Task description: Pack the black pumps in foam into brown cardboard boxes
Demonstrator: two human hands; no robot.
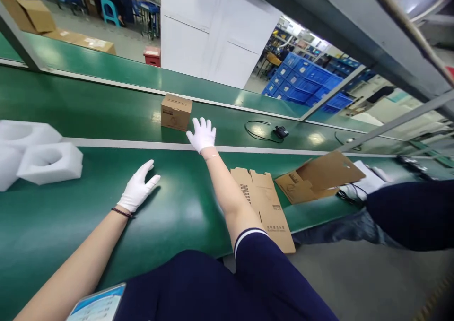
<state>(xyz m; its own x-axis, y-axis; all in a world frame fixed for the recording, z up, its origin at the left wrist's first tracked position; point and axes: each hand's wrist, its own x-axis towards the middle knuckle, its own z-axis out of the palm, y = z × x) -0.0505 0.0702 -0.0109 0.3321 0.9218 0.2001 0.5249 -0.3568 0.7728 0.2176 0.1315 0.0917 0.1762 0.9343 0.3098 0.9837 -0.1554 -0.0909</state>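
Observation:
A small closed cardboard box [176,113] stands on the far strip of the green bench. Beside its right edge is my right hand [202,134], white-gloved, fingers spread, holding nothing; whether it touches the box I cannot tell. My left hand [139,187], also gloved in white, hovers low over the near bench surface with thumb and fingers apart and nothing in it. Under my right forearm lies a flattened cardboard carton [267,207]. To the left sit white foam blocks [53,162] with rounded hollows.
A black adapter with its cable [281,132] lies on the far strip. At right, a partly folded carton [322,177] stands near a co-worker's dark sleeve [411,214]. A metal frame post [19,39] rises at left. Blue crates [305,80] are stacked beyond the bench.

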